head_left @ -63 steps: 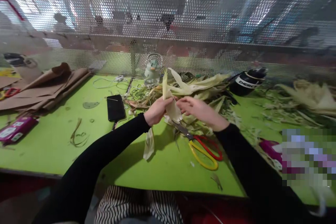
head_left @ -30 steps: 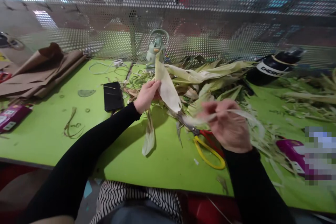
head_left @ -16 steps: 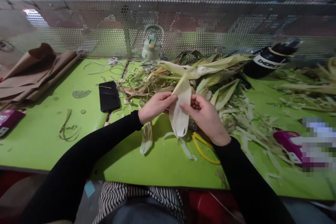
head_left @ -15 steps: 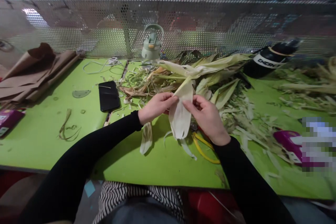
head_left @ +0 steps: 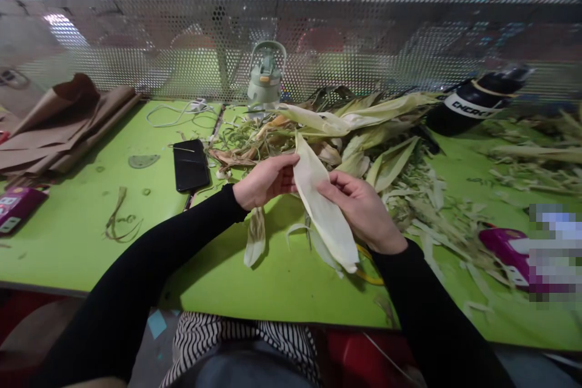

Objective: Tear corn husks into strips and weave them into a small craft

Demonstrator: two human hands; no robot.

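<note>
A pale, cream-coloured corn husk (head_left: 321,200) hangs over the table, its narrow end up and its wide end down to the right. My right hand (head_left: 364,209) pinches its right side, the thumb lying on the front face. At the upper left edge, my left hand (head_left: 268,180) holds it with the thumb at the rim and the fingers partly hidden behind. Below lie a smaller husk piece (head_left: 255,239), a thin curled strip (head_left: 325,248) and yellow-handled scissors (head_left: 373,279), mostly covered by the husk.
A heap of corn husks (head_left: 386,112) lies behind my hands, with shreds (head_left: 427,194) to the right. A phone (head_left: 191,165), a green bottle (head_left: 265,82), a black bottle (head_left: 473,103), brown paper (head_left: 59,127) and a purple box (head_left: 504,248) stand around on the green table (head_left: 218,285).
The husk has swung from hanging straight down to slanting down right, and its upper end now shows apart from the heap. My left hand has shifted slightly left.
</note>
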